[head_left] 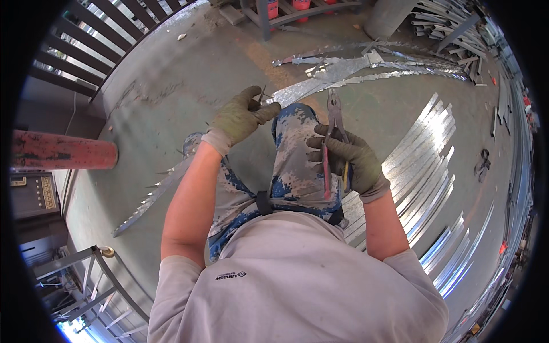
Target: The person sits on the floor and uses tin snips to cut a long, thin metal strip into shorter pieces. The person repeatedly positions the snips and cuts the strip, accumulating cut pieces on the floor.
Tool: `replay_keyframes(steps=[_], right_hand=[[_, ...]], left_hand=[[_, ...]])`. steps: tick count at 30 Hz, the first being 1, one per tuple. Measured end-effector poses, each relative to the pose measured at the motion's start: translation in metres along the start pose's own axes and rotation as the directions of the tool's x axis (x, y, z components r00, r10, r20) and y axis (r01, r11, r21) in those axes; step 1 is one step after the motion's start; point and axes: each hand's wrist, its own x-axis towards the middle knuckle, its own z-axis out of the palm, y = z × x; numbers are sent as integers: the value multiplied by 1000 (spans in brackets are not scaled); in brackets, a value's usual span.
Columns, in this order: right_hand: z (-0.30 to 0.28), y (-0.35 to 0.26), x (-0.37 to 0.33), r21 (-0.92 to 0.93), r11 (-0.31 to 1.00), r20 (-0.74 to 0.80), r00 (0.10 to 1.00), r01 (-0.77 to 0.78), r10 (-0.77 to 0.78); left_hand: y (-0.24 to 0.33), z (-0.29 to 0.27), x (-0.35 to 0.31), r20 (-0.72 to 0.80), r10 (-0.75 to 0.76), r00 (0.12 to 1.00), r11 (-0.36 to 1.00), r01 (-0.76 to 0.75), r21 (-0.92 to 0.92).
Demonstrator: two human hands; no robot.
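Observation:
My left hand (241,118), in an olive work glove, is closed with thumb and fingers around a toothed metal strip (155,194) above my knees. Small pointed tabs stick out along the strip's edge. Part of it is hidden behind my left forearm and glove. In my right hand (355,155), also gloved, is a pair of pliers (334,111), its jaws pointing away from me. One handle is red, the other has yellow and blue on it. Just beyond my left hand lie more shiny toothed strips (343,70).
Long flat metal strips (420,151) lie side by side on the floor at my right. Beyond them rest scissors (482,166). More strips are heaped (446,26) at the far right. A red post (66,150) and a metal frame (94,274) stand at left.

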Motion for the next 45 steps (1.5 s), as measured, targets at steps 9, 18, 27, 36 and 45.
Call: replay_keyframes(steps=[9,18,27,36,45], right_hand=[[-14,0,-26,236,959,9,986,158,-165],[-29,22,-30,-353,926,-316,949,-138,21],[-25,12,1,-646,754,-316,941,-120,-121],[-23,1,17,-763,641,-297,926,-84,-233],[-21,-2,19,-820,553,-341,903,-150,-262]], left_hand=[[37,-6,7,68,40,997,999,-39,-22],[26,19,39,220,-38,975,992,63,-109],[18,29,44,89,-12,996,997,19,-74],[27,33,34,24,-24,999,998,26,-63],[16,37,42,53,-23,998,997,27,-74]])
